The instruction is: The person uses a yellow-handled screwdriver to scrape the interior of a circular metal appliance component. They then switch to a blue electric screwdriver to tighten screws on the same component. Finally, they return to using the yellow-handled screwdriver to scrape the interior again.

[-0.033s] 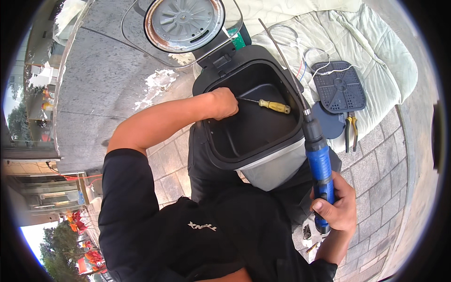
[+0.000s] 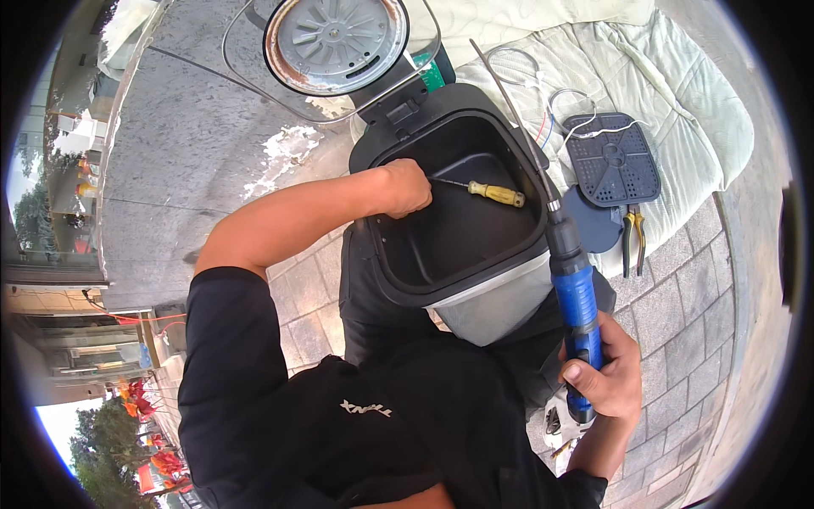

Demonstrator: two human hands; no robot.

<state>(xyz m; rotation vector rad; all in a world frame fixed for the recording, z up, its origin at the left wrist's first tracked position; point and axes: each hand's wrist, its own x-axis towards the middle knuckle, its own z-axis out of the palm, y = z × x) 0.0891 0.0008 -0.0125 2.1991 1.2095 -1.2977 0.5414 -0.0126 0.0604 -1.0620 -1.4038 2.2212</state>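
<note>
My left hand [image 2: 407, 188] is curled into a fist inside the left wall of a black, square-mouthed appliance shell [image 2: 462, 288], which rests on my lap. What its fingers hold, if anything, is hidden. A screwdriver with a yellow handle [image 2: 498, 193] lies in the shell, its shaft pointing toward that fist. Wrapped around the lower grip of a blue power screwdriver [image 2: 578, 297] is my right hand [image 2: 612, 373], thumb across the front. The tool's long thin metal bit [image 2: 513, 114] points up and away, passing over the shell's right edge.
A round metal plate with rusty edges [image 2: 335, 38] joins the shell's far side, beside a wire loop and green circuit board [image 2: 430, 75]. On the pale quilt [image 2: 695, 110] lie a perforated black tray [image 2: 612, 157], a dark disc [image 2: 591, 222], loose wires and yellow-black pliers [image 2: 633, 237].
</note>
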